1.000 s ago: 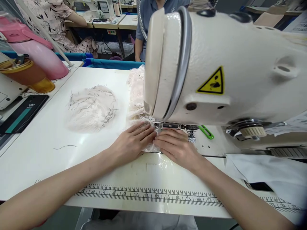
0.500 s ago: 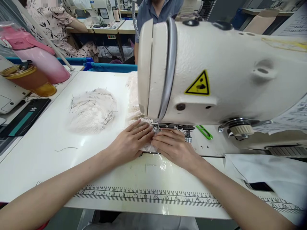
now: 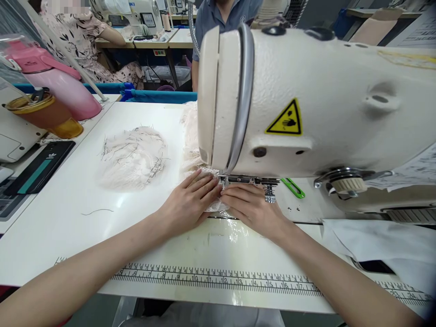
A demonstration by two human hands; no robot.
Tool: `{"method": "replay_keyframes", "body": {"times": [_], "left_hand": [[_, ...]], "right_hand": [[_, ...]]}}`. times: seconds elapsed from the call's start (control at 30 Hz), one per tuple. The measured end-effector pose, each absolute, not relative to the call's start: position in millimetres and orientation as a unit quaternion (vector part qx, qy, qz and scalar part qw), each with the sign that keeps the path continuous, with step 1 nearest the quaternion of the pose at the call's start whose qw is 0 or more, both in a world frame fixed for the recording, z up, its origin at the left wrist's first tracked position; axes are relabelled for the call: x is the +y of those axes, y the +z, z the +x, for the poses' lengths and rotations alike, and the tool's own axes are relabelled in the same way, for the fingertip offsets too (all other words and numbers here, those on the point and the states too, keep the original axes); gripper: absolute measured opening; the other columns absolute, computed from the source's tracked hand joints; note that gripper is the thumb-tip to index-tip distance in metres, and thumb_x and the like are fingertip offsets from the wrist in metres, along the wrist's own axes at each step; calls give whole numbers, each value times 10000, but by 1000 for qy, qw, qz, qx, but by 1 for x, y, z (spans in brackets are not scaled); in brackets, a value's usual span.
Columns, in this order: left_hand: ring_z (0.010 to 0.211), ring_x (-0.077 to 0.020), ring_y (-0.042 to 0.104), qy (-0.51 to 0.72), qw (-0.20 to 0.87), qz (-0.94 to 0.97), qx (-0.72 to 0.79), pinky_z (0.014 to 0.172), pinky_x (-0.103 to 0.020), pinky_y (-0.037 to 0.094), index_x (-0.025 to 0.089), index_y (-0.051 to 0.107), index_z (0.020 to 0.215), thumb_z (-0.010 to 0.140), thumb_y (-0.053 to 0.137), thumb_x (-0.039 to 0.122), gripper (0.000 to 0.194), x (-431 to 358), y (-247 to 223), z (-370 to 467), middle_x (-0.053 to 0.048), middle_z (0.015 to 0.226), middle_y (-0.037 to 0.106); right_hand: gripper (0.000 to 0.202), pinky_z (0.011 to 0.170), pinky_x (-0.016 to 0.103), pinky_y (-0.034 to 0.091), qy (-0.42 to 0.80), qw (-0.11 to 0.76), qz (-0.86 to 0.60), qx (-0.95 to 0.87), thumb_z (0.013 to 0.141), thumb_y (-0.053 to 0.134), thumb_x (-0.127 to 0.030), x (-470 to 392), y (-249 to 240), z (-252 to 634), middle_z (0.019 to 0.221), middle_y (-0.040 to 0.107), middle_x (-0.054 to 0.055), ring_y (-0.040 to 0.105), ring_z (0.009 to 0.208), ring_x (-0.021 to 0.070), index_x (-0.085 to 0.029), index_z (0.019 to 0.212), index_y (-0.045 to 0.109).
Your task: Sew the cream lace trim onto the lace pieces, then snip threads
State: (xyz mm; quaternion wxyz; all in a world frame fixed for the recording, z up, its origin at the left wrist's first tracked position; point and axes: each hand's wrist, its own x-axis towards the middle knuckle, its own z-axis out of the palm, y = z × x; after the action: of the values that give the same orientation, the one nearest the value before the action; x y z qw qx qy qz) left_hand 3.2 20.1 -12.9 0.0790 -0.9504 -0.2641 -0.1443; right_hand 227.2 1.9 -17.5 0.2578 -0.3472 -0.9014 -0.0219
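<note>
My left hand (image 3: 190,200) lies palm down on a piece of pale lace fabric (image 3: 218,206), its fingers stretched toward the presser foot. From the other side, my right hand (image 3: 255,206) rests on the same lace, fingers extended close together and tips near the foot. Both hands are below the white sewing machine head (image 3: 306,100), beside its metal presser foot and guide (image 3: 238,180). The needle point cannot be made out. More of the pale lace (image 3: 192,131) spreads behind the machine head, partly hidden by it.
A pile of pale fabric with loose threads (image 3: 136,156) lies left. Green snips (image 3: 293,187) lie right of the foot. A pink bottle (image 3: 61,86), brown cup (image 3: 47,113) and dark phone (image 3: 41,168) stand or lie far left. White cloth (image 3: 374,245) lies right. Two people sit beyond.
The whole view has shifted slightly to the right in the picture. My hands stay at the presser foot, with a little more lace showing between them.
</note>
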Motion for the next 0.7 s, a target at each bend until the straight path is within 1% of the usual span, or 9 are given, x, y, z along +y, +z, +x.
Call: {"method": "replay_keyframes", "body": {"times": [0.23,0.33,0.53,0.6,0.7], "left_hand": [[1272,-270,521,-146,84,-947,-273,1118,-484,363,112,537,1312,963,422,286,407,19,-14,6,-115,1356,561],[1261,-268,532,-145,83,-945,-281,1111,-474,376,120,549,1304,972,435,302,395,20,-13,7,-112,1347,569],[1263,-276,530,-136,85,-943,-293,1113,-484,369,125,561,1299,977,441,310,391,21,-12,10,-112,1355,561],[1261,-263,534,-145,90,-942,-289,1115,-472,370,129,567,1292,974,441,283,376,20,-13,9,-101,1342,574],[1227,-211,567,-168,95,-948,-255,1123,-430,371,134,577,1274,971,418,194,348,20,-14,6,-67,1302,607]], "right_hand": [[212,837,291,518,-10,252,-356,-900,949,462,-168,4,-25,233,1025,709,35,642,968,145,-205,981,668],[189,840,288,515,-9,265,-354,-897,938,485,-159,4,-27,235,1066,706,27,643,1004,146,-199,1000,659],[186,800,275,535,-13,273,-360,-892,927,506,-158,5,-25,236,1101,703,35,663,963,140,-194,1025,660],[185,793,276,543,-16,275,-361,-891,925,511,-157,6,-24,236,1094,708,37,668,946,139,-191,1018,667],[192,814,282,548,-26,262,-351,-899,919,511,-132,5,-23,234,1067,719,44,664,966,149,-179,1009,675]]}}
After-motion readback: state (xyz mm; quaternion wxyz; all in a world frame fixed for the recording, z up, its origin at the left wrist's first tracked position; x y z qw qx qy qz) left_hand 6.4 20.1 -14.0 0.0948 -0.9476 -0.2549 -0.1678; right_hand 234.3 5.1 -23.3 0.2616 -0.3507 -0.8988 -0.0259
